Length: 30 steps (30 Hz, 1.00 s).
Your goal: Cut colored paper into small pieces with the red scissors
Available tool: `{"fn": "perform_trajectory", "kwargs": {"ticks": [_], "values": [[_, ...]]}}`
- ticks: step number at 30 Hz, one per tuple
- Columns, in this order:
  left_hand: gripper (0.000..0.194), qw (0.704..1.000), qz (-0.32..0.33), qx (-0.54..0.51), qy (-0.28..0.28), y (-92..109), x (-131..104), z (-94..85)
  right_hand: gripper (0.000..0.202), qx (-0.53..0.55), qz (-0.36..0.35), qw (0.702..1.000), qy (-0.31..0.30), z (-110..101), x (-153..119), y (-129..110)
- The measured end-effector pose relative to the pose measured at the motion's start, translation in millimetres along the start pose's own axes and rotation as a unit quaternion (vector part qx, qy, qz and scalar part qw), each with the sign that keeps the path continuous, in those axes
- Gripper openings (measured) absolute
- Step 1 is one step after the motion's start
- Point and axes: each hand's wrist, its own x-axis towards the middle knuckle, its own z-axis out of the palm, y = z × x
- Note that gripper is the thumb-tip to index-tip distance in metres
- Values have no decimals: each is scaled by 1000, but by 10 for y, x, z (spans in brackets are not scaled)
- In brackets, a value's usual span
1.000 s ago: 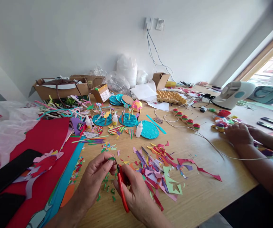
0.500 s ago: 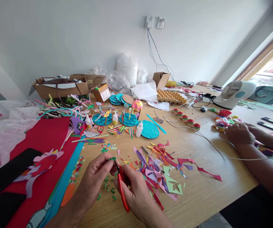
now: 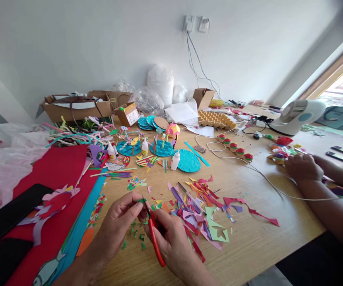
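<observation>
Red-handled scissors (image 3: 156, 243) are gripped in my right hand (image 3: 173, 240), their blades pointing up and to the left. Between the thumb and fingers of my left hand (image 3: 120, 220) a small piece of green paper (image 3: 142, 200) is pinched, right at the blade tips. Small green paper snippets (image 3: 142, 237) lie on the table below the hands. Just right of my right hand spreads a pile of coloured paper scraps (image 3: 190, 206), with a pen (image 3: 192, 198) among them.
Glue bottles (image 3: 175, 161) and blue round discs (image 3: 188, 161) stand and lie farther back. Red paper sheets (image 3: 55, 171) and black phone-like objects (image 3: 8, 220) are at left. A white cable (image 3: 260, 178) crosses toward another person's arms (image 3: 305, 171) at right, near a fan (image 3: 298, 115).
The scissors have shifted slightly and their blades look a little more closed at the green paper. Both hands stay in nearly the same place. The view has tilted very slightly.
</observation>
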Motion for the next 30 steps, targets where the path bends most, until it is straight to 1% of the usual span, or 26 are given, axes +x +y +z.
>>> {"fn": "perform_trajectory", "kwargs": {"ticks": [10,16,21,25,30], "values": [[12,999,-21,-23,20,47,-27,6,28,-25,-4,1000,1,-8,-39,-5],[13,999,-13,-11,29,27,-32,-21,28,-29,-7,1000,-5,-14,-44,6],[15,1000,-5,6,20,-1,-54,-62,28,-39,-9,999,-13,-16,-57,16],[16,1000,1,22,7,-26,-73,-111,27,-35,-1,999,-29,-24,-68,13],[16,999,3,52,-9,-12,-83,-154,24,-16,23,996,-82,-64,-77,-25]]}}
